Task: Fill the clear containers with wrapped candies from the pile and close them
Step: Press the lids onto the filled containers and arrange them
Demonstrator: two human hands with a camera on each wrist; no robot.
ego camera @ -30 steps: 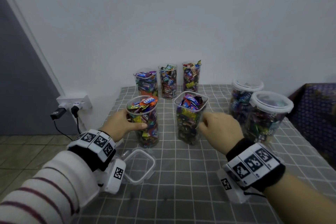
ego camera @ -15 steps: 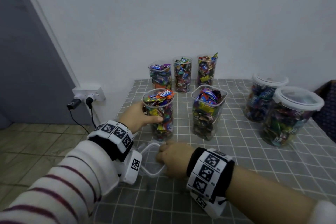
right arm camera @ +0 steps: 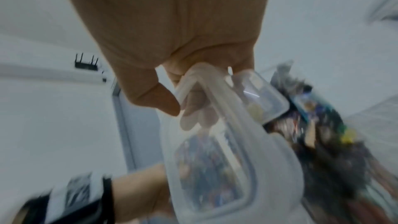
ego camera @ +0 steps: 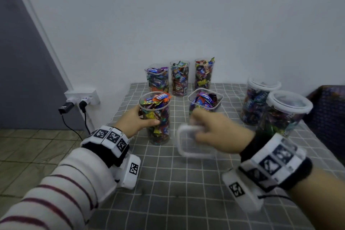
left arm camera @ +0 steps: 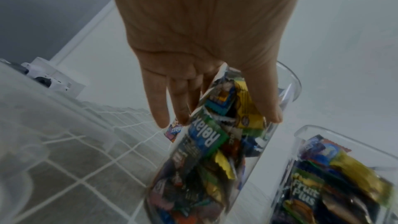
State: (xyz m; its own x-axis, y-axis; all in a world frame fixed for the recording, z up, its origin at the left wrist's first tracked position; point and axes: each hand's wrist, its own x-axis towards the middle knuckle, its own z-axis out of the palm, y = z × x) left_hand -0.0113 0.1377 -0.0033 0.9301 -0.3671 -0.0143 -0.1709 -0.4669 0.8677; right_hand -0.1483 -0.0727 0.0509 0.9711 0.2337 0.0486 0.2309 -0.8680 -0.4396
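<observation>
The grey checked tablecloth point(ego camera: 186, 192) lies bare in front, its left edge just beside the left hand. The round candy container point(ego camera: 155, 117), full and open, stands upright, the left hand point(ego camera: 136, 122) wrapped around it. The right hand point(ego camera: 218, 129) pinches a rounded-square lid point(ego camera: 192, 147), lifted clear. Judging by shape, it belongs on the square container point(ego camera: 205, 101) just behind; align, then press.

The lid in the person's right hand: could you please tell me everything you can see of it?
The lid is a rounded-square piece of translucent whitish plastic with a thick raised rim and a clearer centre panel. It is off every container, held in the air, tilted, in front of the square open container. The right hand pinches its rim, thumb on one face, fingers showing through the plastic behind it. It is motion-blurred, so finer detail cannot be told.
</observation>
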